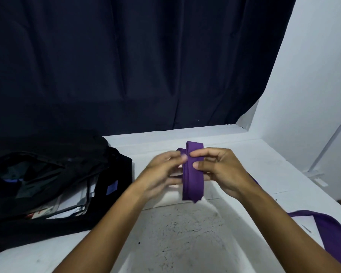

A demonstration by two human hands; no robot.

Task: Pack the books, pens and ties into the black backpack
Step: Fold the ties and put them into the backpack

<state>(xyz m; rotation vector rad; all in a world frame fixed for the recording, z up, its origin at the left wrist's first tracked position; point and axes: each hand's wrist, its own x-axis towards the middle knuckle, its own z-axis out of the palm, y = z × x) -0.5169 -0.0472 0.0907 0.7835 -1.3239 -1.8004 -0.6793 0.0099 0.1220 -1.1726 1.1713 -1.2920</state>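
Nearest the camera, two bare forearms reach in from the bottom edge over a white table (185, 243), its surface scuffed with dark speckles and smudges in the near middle. At the table's right edge, the loose end of a purple tie (193, 172) trails off toward the near right corner, lying flat where it widens.

Farther in, above the middle of the table, both hands hold the folded part of the tie upright between them. The left hand (161, 174) has its fingers curled against the tie's left side, its thumb pinching near the top. The right hand (219, 170) grips the folded band from the right, thumb and fingers wrapped round it.

Along the left edge lies the black backpack (53, 184), open, with books (67, 203) and papers showing inside.

At the far edge the table meets a dark blue curtain (126, 66) hanging in folds; a white wall (313, 85) closes the right side.
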